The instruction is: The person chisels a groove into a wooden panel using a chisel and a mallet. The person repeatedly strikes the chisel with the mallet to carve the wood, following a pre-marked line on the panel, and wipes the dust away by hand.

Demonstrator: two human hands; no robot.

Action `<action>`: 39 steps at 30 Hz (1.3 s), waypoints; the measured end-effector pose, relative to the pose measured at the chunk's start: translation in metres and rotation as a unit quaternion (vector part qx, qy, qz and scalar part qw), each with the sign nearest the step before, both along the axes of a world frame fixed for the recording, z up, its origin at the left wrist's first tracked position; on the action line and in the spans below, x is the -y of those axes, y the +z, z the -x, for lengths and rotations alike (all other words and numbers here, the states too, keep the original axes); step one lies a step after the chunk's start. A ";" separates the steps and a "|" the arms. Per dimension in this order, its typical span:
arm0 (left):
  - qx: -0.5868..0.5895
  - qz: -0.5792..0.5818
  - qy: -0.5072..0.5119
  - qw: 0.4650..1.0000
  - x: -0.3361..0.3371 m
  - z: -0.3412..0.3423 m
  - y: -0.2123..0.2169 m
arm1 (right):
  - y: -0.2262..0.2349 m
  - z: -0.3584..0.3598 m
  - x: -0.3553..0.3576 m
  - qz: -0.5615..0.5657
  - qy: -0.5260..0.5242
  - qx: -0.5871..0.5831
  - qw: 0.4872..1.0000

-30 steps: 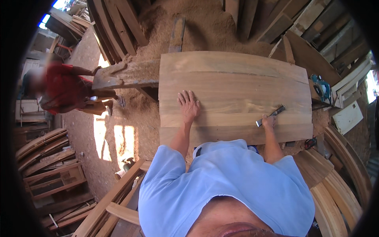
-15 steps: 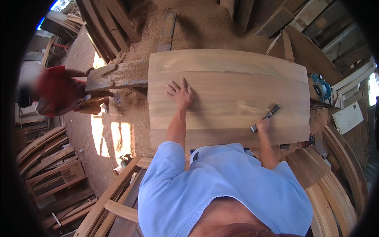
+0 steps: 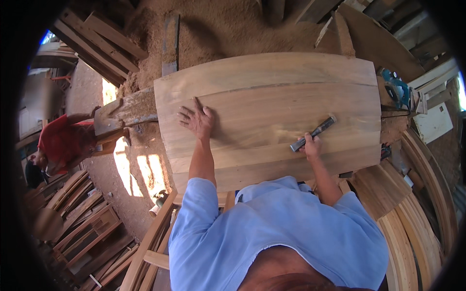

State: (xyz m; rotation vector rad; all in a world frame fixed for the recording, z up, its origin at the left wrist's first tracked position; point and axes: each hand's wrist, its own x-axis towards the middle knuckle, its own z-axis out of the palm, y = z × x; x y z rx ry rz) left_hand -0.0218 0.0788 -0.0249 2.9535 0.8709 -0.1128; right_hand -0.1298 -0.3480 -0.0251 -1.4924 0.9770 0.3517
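Observation:
A broad wooden panel of several joined boards lies flat in front of me. My left hand rests on its left part, palm down, fingers spread and holding nothing. Over the right part of the panel, my right hand is closed around a chisel, a short dark tool with a grey metal end. The grey end points toward the near left and the dark handle toward the far right. I cannot tell whether the metal end touches the wood. A pale scuffed patch shows on the boards beside it.
A sawdust-covered beam adjoins the panel's left edge, with a person in red beyond it. A teal power tool sits off the right edge. Stacked boards and curved timber lie on both near sides.
My right hand has moved a little left and farther out over the panel with the chisel. My left hand stays flat on the wood. The view has shifted, and the person in red has bent lower.

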 end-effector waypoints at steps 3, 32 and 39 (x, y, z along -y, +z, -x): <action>0.003 -0.005 -0.002 1.000 0.000 -0.004 -0.001 | 0.011 -0.004 -0.010 0.057 -0.001 0.034 0.998; 0.046 0.028 -0.420 0.906 -0.050 -0.154 -0.026 | -0.011 0.020 -0.070 0.374 0.014 -0.098 0.922; -0.045 0.078 -0.411 0.907 -0.062 -0.204 0.003 | 0.013 0.023 -0.163 0.435 -0.019 -0.112 0.893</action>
